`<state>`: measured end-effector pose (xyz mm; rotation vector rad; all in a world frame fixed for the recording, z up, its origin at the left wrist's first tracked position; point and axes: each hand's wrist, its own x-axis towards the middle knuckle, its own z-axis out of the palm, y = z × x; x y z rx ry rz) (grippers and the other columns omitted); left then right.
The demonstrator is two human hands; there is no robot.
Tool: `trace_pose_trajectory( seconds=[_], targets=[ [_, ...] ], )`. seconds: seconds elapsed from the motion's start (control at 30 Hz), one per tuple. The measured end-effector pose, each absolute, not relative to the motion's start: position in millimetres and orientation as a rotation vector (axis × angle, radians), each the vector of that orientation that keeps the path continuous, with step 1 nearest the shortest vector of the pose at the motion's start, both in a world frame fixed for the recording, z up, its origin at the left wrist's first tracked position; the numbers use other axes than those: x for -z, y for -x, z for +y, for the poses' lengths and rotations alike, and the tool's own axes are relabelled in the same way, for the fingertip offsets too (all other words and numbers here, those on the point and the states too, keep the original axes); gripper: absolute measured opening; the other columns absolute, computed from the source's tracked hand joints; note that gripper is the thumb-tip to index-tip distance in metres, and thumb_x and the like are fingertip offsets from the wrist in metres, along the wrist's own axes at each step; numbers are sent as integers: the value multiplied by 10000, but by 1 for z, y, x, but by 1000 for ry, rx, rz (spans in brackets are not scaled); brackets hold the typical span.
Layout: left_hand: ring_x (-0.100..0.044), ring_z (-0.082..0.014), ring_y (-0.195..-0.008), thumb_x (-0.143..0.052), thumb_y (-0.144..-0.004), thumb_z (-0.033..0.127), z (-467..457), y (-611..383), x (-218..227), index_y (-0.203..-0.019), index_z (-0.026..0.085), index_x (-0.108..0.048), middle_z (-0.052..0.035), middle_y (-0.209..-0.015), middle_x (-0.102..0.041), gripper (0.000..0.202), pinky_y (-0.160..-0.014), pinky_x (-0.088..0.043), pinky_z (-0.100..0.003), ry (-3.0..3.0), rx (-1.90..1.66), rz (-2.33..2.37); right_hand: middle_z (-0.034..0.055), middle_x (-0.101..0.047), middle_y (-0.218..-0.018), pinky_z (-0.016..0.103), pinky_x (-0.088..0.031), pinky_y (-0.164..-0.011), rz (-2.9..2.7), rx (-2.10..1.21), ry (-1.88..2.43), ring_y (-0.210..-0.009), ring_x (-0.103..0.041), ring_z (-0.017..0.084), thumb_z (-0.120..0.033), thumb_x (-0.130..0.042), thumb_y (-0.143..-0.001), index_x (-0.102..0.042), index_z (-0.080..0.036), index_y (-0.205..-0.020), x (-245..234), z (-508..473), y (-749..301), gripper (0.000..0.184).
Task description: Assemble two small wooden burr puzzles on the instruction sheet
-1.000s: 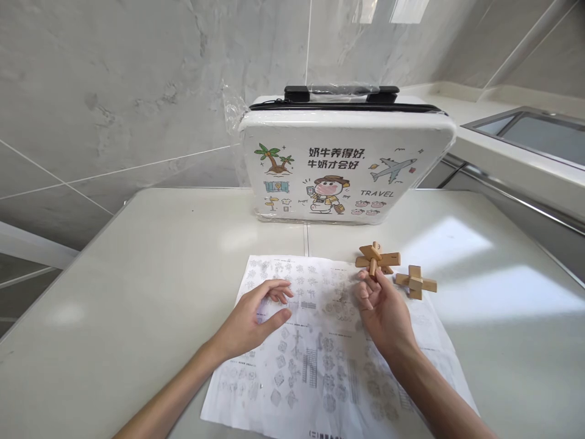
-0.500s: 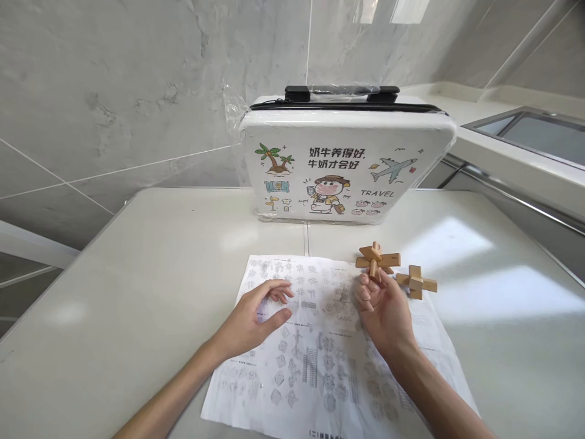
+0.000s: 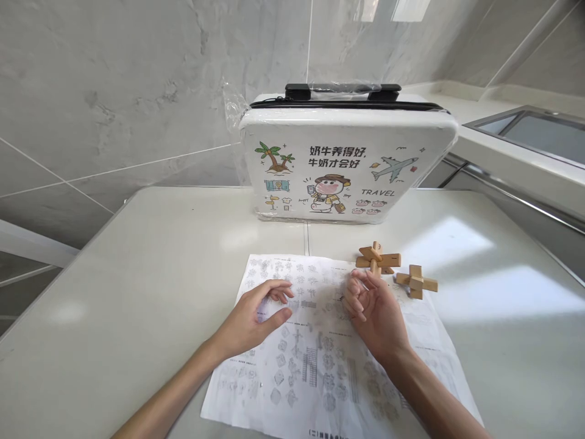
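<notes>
Over the left part of a printed instruction sheet (image 3: 315,329), my left hand (image 3: 260,317) rests with thumb and fingers apart and nothing between them. My right hand (image 3: 377,311) lies palm up on the sheet's right side, its fingers loosely curled and holding nothing. Just beyond its fingertips stands a wooden burr puzzle (image 3: 378,258) made of crossed pieces with small marks on them. A second, smaller wooden cross-shaped puzzle (image 3: 416,281) sits to the right, at the sheet's edge. The sheet carries many small diagrams, partly covered by both hands.
A white case (image 3: 342,164) with cartoon prints and a black handle (image 3: 342,91) stands upright at the back, wrapped in clear plastic. The pale table (image 3: 137,292) extends to both sides. A grey wall (image 3: 159,91) rises behind it, with a counter (image 3: 512,146) at the right.
My right hand has let go of the larger wooden puzzle and drawn back slightly toward me and to the left. The puzzle stays where it was. My left hand has not moved.
</notes>
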<state>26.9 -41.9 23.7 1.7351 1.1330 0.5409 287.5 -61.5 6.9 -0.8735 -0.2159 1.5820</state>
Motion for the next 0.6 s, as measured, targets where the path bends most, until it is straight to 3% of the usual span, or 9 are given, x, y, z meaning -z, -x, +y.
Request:
trace_pose_trajectory(
  seconds=[0.27, 0.6],
  targets=[
    [-659, -215, -1133, -639, -982, 454, -42, -27, -24, -1336, 275, -598, -59, -1226, -716, 399, -1045, -511, -391, -1740, -531, 1148, -52, -516, -686, 188, -349, -392, -175, -1511, 891, -445, -354, 59, -386, -749, -860, -709, -217, -1014, -15, -60, -291, 232],
    [-665, -218, -1135, -636, -981, 446, -42, -29, -27, -1322, 275, -612, -61, -1223, -724, 383, -1048, -518, -391, -1750, -529, 1163, -59, -497, -666, 196, -345, -398, -212, -1583, 901, -454, -338, 59, -342, -796, -818, -644, -209, -849, -10, -59, -288, 204]
  ],
)
